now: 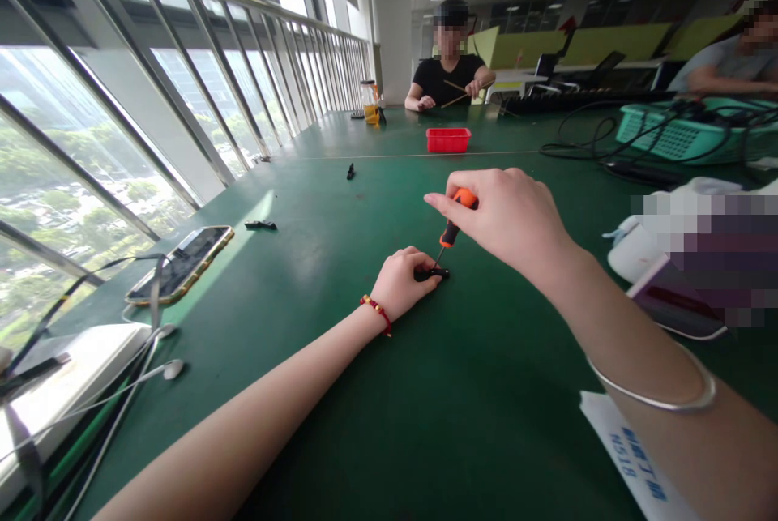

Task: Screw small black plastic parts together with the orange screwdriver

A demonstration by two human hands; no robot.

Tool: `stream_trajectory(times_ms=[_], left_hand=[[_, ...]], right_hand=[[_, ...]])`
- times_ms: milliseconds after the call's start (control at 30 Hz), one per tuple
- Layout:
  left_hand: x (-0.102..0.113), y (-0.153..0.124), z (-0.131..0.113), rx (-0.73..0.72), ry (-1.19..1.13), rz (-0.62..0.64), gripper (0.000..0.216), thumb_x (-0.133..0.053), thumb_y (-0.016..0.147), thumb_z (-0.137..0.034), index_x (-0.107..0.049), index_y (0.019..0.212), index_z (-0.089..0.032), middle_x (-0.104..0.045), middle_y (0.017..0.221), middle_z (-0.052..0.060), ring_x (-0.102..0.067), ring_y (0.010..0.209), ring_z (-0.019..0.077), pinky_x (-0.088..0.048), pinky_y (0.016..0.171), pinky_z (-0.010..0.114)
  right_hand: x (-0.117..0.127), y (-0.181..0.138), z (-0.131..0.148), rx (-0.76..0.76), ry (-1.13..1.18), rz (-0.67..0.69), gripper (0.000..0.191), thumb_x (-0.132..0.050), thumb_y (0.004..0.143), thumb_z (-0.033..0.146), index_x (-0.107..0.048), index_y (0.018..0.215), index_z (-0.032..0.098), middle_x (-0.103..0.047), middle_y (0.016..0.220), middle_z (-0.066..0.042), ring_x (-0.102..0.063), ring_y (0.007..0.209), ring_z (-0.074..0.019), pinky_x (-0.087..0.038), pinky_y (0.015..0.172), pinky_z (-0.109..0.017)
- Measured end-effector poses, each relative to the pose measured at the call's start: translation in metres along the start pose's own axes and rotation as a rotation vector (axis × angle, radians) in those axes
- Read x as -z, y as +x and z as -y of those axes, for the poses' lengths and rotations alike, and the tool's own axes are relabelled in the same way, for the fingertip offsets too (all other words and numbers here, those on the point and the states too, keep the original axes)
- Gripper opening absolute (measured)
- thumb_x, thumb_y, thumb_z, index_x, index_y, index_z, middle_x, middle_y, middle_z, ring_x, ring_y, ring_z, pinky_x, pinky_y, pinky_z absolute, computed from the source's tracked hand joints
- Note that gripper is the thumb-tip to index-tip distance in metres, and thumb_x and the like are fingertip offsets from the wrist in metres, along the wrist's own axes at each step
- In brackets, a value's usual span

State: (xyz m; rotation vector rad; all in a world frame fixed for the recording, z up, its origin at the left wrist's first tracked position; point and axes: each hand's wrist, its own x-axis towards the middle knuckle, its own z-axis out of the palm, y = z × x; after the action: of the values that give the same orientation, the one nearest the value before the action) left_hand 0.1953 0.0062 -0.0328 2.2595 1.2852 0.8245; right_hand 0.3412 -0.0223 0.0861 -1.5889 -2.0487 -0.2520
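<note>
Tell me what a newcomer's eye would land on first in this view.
At the centre of the green table, the right hand holds an orange-and-black screwdriver upright, its tip down on a small black part that the left hand pins to the surface. Beyond them, a bright red tray stands out mid-table, and a phone lies at the left by the windows.

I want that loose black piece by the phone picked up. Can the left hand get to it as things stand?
Probably yes: bare green table lies between the left hand and the loose black piece, but the hand is pinning a small black part.
</note>
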Motion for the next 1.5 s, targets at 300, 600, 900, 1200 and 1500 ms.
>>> stream_trajectory(times_ms=[300,600,900,1200,1500], left_hand=[[0.0,0.001,-0.001,0.008,-0.002,-0.001,0.007,-0.063,0.072,-0.022,-0.068,0.076,-0.018,-0.062,0.083,0.002,-0.057,0.077,0.0153,-0.049,0.074,0.027],[0.001,0.001,-0.002,-0.009,0.026,-0.002,0.004,-0.063,0.071,-0.02,-0.065,0.072,-0.017,-0.061,0.081,0.002,-0.054,0.076,0.0157,-0.047,0.072,0.028],[0.0,0.001,0.0,-0.002,0.014,-0.004,0.007,-0.063,0.071,-0.021,-0.067,0.075,-0.018,-0.062,0.082,0.002,-0.056,0.078,0.0157,-0.048,0.074,0.028],[-0.001,0.0,0.0,-0.001,0.002,-0.001,0.007,-0.063,0.072,-0.021,-0.068,0.076,-0.019,-0.062,0.082,0.002,-0.056,0.077,0.0152,-0.048,0.073,0.027],[0.0,0.001,0.0,-0.014,0.044,-0.014,0.005,-0.063,0.071,-0.022,-0.064,0.069,-0.017,-0.062,0.08,0.002,-0.055,0.076,0.016,-0.047,0.072,0.029]], right_hand=[[0.0,-0.002,0.005,0.015,0.046,0.027,0.021,-0.047,0.08,0.041,-0.055,0.073,0.023,-0.053,0.054,0.002,-0.042,0.049,-0.014,-0.025,0.051,-0.026],[-0.001,-0.003,0.007,0.0,0.028,0.004,0.025,-0.055,0.071,0.033,-0.052,0.095,0.023,-0.053,0.057,0.003,-0.042,0.047,-0.0134,-0.024,0.05,-0.025],[-0.002,-0.003,0.008,0.002,-0.013,-0.012,0.021,-0.051,0.077,0.034,-0.055,0.094,0.023,-0.057,0.061,0.001,-0.045,0.051,-0.0148,-0.024,0.051,-0.026],[0.005,-0.005,0.006,0.049,-0.077,-0.016,0.035,-0.038,0.087,0.044,-0.056,0.067,0.022,-0.05,0.051,0.0,-0.044,0.049,-0.0143,-0.021,0.05,-0.026],[0.004,-0.007,0.013,0.072,-0.065,-0.004,0.023,-0.044,0.082,0.043,-0.055,0.083,0.022,-0.056,0.06,0.0,-0.045,0.051,-0.0147,-0.021,0.05,-0.026]])
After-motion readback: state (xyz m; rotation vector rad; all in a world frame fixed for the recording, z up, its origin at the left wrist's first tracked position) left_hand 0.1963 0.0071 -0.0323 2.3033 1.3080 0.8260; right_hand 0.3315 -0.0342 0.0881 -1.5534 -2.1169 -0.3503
